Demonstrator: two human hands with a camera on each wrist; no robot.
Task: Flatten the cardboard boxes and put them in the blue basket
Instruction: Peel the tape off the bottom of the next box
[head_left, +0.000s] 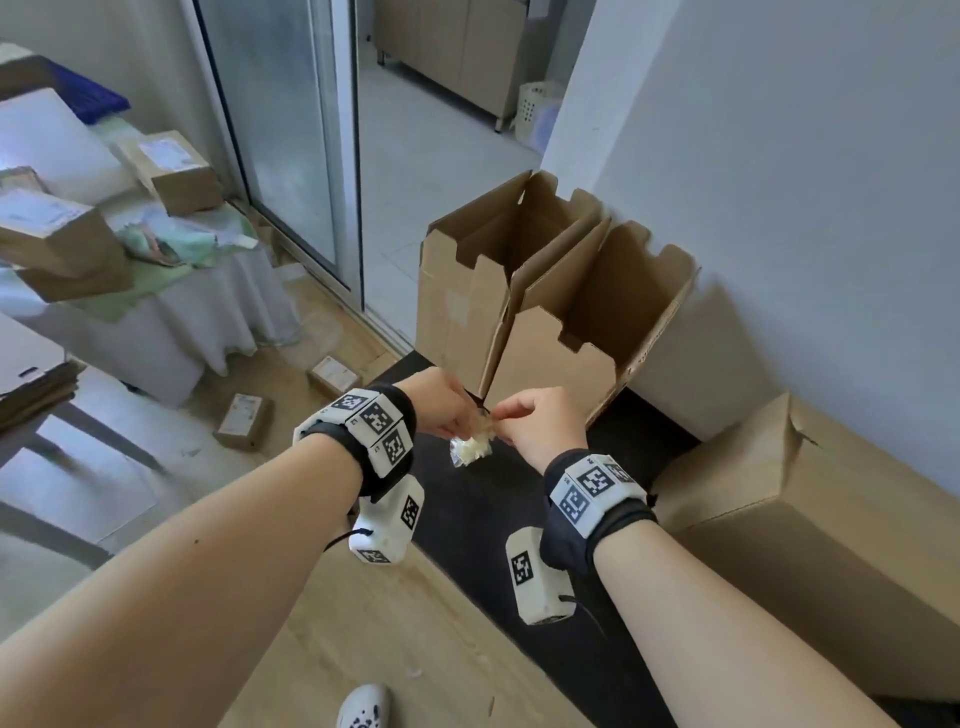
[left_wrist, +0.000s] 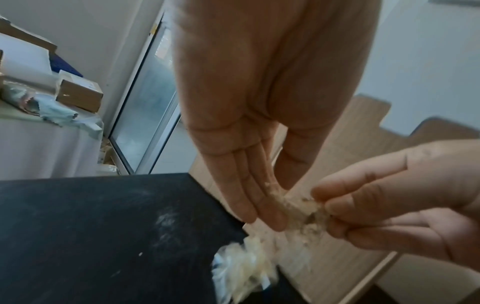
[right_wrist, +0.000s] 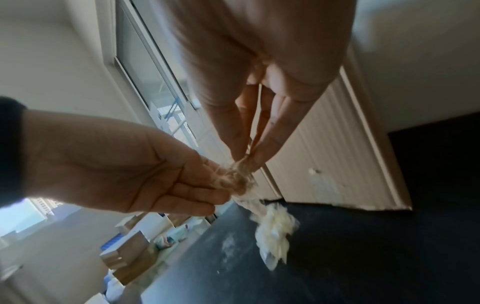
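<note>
Item: wad of packing tape, pinched between my left hand and right hand; opened cardboard box just beyond, unflattened. Risk: sticky tape clinging to fingers, delaying release.

White wall at right. Sliding glass door left of wall, pale tiled floor beyond, wooden cabinet and white perforated bin there. Wood floor near door; daylight through glass.
</note>
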